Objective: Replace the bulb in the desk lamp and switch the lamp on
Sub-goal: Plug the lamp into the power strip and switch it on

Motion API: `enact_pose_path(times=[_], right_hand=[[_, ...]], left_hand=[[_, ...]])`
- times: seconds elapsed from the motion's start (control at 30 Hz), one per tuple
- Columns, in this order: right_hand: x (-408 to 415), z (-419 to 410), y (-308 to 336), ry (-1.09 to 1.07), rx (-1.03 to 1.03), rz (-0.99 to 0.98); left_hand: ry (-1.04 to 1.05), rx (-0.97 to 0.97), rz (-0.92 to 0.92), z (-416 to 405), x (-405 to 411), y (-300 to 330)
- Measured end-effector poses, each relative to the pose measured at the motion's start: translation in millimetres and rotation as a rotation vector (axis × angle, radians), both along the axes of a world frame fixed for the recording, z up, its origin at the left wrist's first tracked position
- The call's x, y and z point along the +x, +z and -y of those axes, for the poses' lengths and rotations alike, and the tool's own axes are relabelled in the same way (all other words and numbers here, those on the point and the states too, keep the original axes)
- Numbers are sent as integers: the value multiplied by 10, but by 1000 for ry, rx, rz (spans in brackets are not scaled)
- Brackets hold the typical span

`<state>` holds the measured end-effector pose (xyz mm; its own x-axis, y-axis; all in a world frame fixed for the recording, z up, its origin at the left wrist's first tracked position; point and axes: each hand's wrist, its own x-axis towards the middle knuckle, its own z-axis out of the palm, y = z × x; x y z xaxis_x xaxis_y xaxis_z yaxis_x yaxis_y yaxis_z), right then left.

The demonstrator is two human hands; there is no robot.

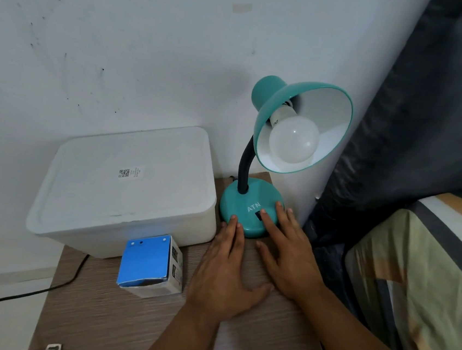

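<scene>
A teal desk lamp stands on a wooden table, its round base marked ATN. Its shade tilts toward me with a white bulb screwed in; the bulb is not lit. My left hand lies flat on the table, fingertips touching the base's front left edge. My right hand rests flat on the base, its index fingertip on the black switch. A blue and white bulb box sits to the left of my left hand.
A white lidded plastic bin fills the back left of the table, against the wall. A black cable runs off the table's left side. A dark curtain and a striped bed cover lie to the right.
</scene>
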<state>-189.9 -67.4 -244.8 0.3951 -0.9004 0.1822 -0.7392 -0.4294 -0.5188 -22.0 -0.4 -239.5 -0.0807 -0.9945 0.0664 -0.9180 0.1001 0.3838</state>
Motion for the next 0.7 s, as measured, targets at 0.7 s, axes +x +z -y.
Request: enact_pose_path(times=[0.7], right_hand=[[40, -16, 51, 50, 31, 63]], left_hand=[[8, -2, -23, 15, -11, 21]])
